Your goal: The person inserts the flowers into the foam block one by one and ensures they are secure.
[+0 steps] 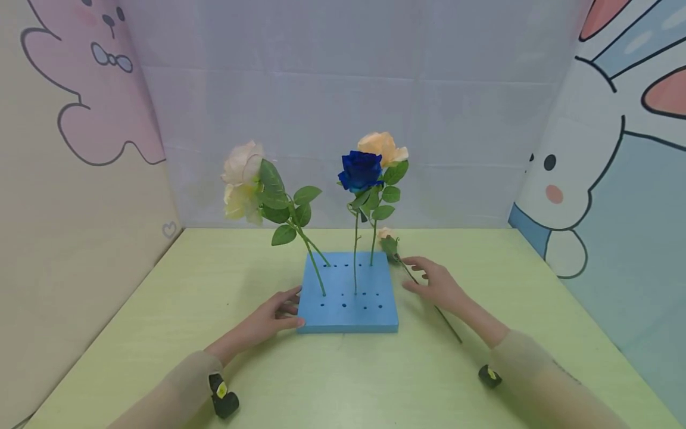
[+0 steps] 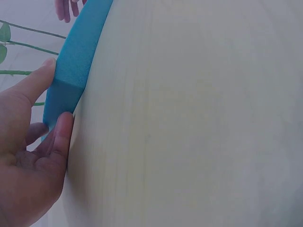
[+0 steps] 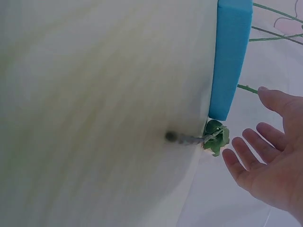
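A light blue board [image 1: 348, 319] with rows of small holes lies flat on the table. My left hand [image 1: 268, 316] holds its near left corner, thumb at the top edge and fingers against the side in the left wrist view. A blue rose [image 1: 360, 171] and a peach rose [image 1: 383, 148] stand in the board; a pale pink rose [image 1: 242, 164] and a yellowish rose [image 1: 238, 202] lean left. Beyond the board's right edge lies a pale peach rose [image 1: 388, 243], stem toward me. Over that stem my right hand [image 3: 270, 151] hovers with spread fingers, holding nothing.
The pale yellow-green table [image 1: 241, 268] meets a light cloth wall [image 1: 455, 149] at the back. Side panels with a cartoon bear [image 1: 107, 107] and a rabbit [image 1: 568, 161] flank it. A black wrist device [image 1: 224, 402] sits by the left sleeve, another [image 1: 490, 376] by the right.
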`<state>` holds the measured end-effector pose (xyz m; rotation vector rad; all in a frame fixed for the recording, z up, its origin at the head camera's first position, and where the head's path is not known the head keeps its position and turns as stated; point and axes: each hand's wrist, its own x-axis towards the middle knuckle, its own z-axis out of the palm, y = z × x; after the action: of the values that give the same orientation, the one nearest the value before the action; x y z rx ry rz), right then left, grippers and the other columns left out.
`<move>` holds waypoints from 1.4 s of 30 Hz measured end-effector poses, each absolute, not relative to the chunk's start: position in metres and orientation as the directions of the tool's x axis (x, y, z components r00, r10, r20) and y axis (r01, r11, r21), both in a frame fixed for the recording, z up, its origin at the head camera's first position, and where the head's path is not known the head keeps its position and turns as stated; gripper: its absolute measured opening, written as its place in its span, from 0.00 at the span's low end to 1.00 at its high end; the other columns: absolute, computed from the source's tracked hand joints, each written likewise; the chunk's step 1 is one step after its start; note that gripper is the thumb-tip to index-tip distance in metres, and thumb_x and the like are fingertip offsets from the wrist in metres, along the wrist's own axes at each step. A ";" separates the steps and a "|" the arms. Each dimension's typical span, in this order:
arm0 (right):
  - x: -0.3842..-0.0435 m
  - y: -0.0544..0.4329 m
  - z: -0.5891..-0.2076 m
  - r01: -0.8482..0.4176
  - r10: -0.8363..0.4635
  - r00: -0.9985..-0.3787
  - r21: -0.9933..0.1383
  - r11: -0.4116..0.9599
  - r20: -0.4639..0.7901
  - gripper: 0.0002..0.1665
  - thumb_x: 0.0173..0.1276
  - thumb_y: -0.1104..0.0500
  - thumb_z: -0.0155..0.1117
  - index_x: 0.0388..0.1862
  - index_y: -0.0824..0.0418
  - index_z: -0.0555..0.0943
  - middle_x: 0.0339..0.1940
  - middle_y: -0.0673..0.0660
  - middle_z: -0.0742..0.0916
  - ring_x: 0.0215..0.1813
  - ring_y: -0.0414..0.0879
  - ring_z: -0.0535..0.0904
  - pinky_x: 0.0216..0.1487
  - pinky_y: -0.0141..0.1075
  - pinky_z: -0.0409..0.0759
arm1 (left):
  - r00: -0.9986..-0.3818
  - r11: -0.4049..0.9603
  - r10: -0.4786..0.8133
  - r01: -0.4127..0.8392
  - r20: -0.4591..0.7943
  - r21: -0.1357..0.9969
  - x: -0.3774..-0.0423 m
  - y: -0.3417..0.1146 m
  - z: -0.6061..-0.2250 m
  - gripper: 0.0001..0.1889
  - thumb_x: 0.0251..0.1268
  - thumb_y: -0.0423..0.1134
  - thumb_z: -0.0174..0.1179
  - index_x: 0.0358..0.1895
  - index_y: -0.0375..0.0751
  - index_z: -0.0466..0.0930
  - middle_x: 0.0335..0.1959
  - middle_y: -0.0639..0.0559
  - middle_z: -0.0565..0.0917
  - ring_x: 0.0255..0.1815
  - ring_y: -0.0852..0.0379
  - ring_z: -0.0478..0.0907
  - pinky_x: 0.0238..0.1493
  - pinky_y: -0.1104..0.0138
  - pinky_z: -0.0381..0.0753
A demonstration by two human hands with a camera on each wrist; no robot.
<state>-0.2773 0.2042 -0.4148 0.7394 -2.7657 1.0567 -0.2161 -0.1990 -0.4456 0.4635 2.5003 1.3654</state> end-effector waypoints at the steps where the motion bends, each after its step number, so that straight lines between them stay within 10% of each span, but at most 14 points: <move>1: -0.277 0.206 -0.415 -0.465 -0.413 -0.880 -0.607 0.644 0.235 0.32 0.68 0.59 0.67 0.68 0.66 0.71 0.66 0.66 0.79 0.63 0.64 0.78 0.60 0.56 0.79 | -0.916 0.508 0.396 0.157 -0.067 0.847 -0.216 -0.199 -0.445 0.42 0.66 0.47 0.65 0.78 0.39 0.53 0.68 0.38 0.71 0.63 0.44 0.75 0.63 0.57 0.77; 37: -0.284 0.224 -0.414 -0.156 -0.389 -0.898 -0.679 0.718 -0.206 0.34 0.56 0.68 0.69 0.63 0.72 0.73 0.26 0.55 0.86 0.22 0.42 0.78 0.29 0.33 0.78 | -0.925 0.535 0.373 0.146 -0.077 0.832 -0.215 -0.198 -0.450 0.43 0.65 0.50 0.65 0.78 0.42 0.53 0.68 0.40 0.72 0.63 0.46 0.76 0.62 0.61 0.78; 42: -0.287 0.228 -0.416 -0.128 -0.408 -0.884 -0.722 0.680 -0.228 0.19 0.59 0.66 0.68 0.50 0.69 0.79 0.24 0.55 0.86 0.20 0.41 0.79 0.27 0.35 0.81 | -0.926 0.539 0.367 0.133 -0.089 0.832 -0.216 -0.198 -0.450 0.43 0.65 0.50 0.65 0.78 0.44 0.53 0.68 0.42 0.71 0.64 0.47 0.75 0.62 0.64 0.77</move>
<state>-0.2874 0.2285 -0.4164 0.5364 -3.2162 1.3301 -0.2157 -0.1981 -0.4500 0.4188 2.5248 1.3332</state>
